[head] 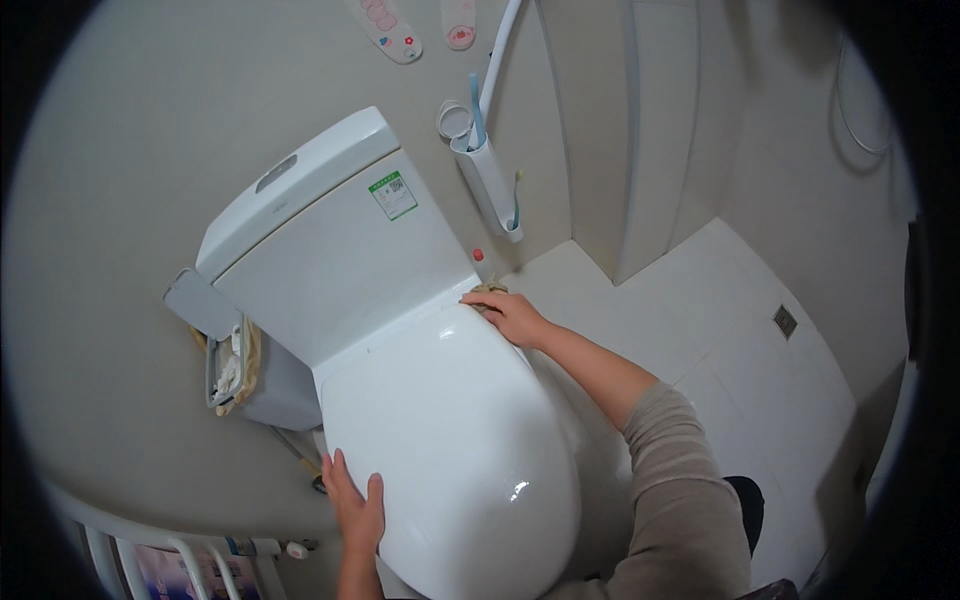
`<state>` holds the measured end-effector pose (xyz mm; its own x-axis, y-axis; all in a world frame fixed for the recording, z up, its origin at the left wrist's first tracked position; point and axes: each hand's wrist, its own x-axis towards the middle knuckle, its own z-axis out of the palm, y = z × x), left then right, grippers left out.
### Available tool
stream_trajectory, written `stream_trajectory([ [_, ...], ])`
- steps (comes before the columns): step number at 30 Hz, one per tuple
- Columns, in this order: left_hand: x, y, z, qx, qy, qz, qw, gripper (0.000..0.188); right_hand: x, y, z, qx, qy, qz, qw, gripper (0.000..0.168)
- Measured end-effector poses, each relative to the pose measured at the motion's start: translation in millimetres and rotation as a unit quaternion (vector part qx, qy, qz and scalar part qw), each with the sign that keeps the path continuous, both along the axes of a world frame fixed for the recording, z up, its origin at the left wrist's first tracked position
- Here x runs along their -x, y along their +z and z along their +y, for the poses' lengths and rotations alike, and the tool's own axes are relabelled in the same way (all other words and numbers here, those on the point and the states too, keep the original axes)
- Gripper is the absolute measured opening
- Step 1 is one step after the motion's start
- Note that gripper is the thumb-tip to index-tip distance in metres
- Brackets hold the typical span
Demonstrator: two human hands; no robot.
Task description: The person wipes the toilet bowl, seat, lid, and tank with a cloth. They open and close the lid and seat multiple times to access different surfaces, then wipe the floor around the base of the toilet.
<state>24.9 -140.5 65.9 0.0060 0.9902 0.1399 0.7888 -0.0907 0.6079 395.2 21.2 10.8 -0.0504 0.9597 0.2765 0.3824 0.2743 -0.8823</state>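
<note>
A white toilet stands before me with its lid [450,435] down and its cistern [337,247] against the wall. My right hand [511,316] is at the lid's back right corner, by the hinge, with a tan cloth [491,288] under its fingers. Part of the cloth is hidden by the hand. On the near left edge of the lid rests my left hand [354,499], fingers apart and holding nothing. A dual flush button [277,174] sits on top of the cistern, and a green-edged label [393,196] is stuck to its front.
Left of the toilet is a grey bin [281,386] with its lid up, a bag and crumpled paper inside. A wall-mounted white holder [484,184] carries blue-handled brushes. A red-capped bottle [480,262] stands behind the toilet. White rails [191,566] lie lower left; a floor drain [784,322] is at right.
</note>
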Motion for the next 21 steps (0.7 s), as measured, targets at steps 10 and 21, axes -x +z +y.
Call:
stream_trajectory([
  [10,-4.6,-2.5,5.6,-0.022,-0.020,-0.006,1.000,0.066,-15.9,-4.1,43.8,-0.078,-0.046,-0.014,0.996,0.022],
  [21,7.5,-9.7,4.5,-0.029,-0.006,0.008,1.000,0.065,-17.2,-1.5,-89.1,0.009,-0.065,0.029,0.997,0.024],
])
